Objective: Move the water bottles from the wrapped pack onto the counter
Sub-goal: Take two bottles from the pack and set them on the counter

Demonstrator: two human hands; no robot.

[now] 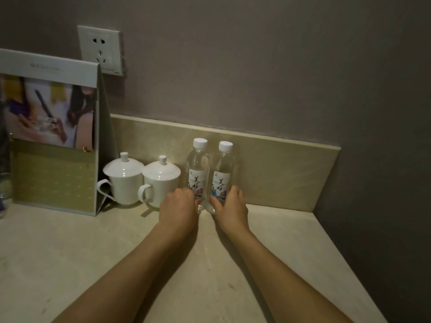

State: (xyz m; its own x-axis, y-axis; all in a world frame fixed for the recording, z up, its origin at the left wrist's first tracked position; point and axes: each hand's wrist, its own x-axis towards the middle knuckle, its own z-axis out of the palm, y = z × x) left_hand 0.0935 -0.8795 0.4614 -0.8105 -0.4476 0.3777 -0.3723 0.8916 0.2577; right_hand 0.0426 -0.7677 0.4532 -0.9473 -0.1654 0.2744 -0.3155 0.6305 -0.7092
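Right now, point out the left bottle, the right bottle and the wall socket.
left bottle [198, 159]: head view, clear upper body.
right bottle [223, 163]: head view, clear upper body.
wall socket [100, 49]: head view, faceplate centre.

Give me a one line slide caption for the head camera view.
Left hand and right hand set two upright water bottles side by side on the counter, beside two lidded cups.

Mauve wall, white socket, beige backsplash, dim light
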